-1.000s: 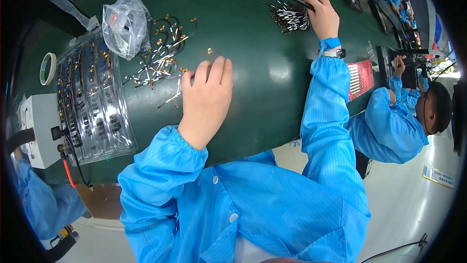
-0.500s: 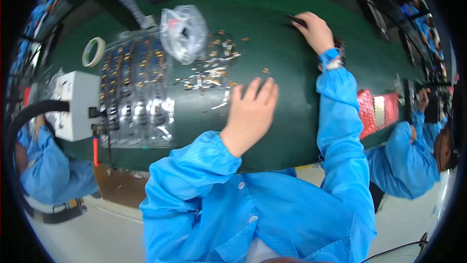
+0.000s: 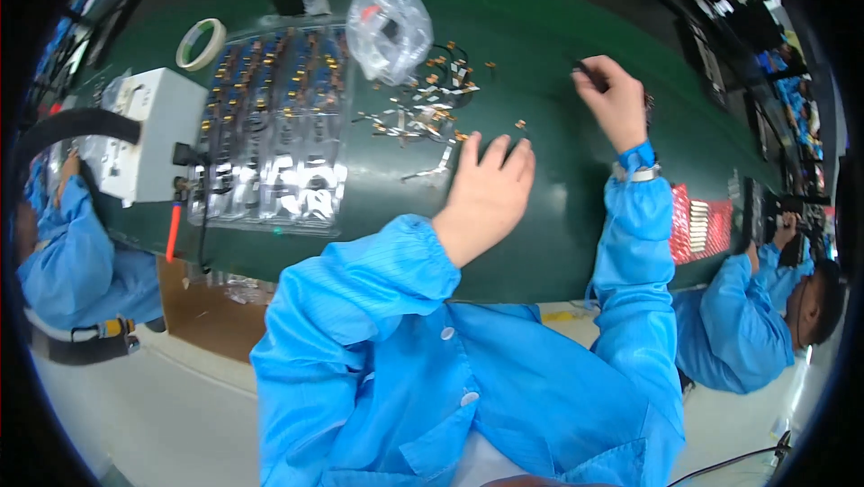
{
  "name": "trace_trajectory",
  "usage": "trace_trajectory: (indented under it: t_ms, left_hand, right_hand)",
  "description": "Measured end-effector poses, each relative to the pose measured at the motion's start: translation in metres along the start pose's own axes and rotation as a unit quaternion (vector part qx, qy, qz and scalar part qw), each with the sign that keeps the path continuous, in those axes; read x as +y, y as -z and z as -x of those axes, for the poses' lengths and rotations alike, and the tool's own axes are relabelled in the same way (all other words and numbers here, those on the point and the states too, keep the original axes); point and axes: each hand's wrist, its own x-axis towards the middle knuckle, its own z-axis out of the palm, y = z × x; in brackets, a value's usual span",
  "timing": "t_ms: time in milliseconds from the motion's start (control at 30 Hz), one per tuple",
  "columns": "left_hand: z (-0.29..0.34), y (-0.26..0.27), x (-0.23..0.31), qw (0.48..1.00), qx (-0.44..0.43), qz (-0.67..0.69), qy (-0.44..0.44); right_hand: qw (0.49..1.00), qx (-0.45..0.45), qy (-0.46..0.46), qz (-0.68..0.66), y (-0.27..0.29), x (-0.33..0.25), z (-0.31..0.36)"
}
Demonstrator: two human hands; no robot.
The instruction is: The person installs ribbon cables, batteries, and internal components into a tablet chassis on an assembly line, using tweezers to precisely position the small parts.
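My left hand (image 3: pixel 490 188) lies palm down on the green mat (image 3: pixel 558 244), fingers spread, holding nothing. Just beyond its fingertips is one small gold-coloured part (image 3: pixel 521 124). To its upper left lies a loose pile of small flex-cable-like parts (image 3: pixel 423 113), white, black and gold. Farther off at the right, my right hand (image 3: pixel 616 104) is closed around a slim black object (image 3: pixel 591 75); most of it is hidden by the fingers, and its kind cannot be told.
Left of the pile lie clear plastic trays (image 3: pixel 337 172) with rows of parts and a clear plastic bag (image 3: pixel 389 37). Farther left are a tape roll (image 3: pixel 200 44) and a white box (image 3: pixel 162 131) with a thick black hose. Red bubble wrap (image 3: pixel 715 244) lies right; co-workers sit both sides.
The whole view has shifted, so the tabletop things sit farther right and higher. My right hand has come nearer with the black object, which now shows less. My left hand stays spread on the mat.
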Motion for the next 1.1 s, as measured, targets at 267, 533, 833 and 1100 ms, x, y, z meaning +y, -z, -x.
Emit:
trace_trajectory:
  t_ms: [267, 533, 833, 1100]
  left_hand:
    - [0.006, 0.007, 0.007, 1.000, -0.016, 0.008, -0.022]
    - [0.003, 0.018, 0.009, 0.998, -0.056, 0.034, -0.019]
    - [0.001, 0.016, 0.008, 0.998, -0.068, 0.017, -0.006]
    - [0.000, 0.013, 0.006, 0.998, -0.052, 0.022, 0.008]
  right_hand:
    - [0.994, -0.037, 0.095, 0.037, -0.019, -0.003, 0.067]
    - [0.999, -0.017, 0.014, -0.044, -0.015, 0.017, 0.062]
    - [0.995, -0.063, 0.071, -0.029, -0.015, 0.010, 0.064]
    - [0.978, -0.077, 0.140, 0.131, -0.006, 0.000, 0.066]
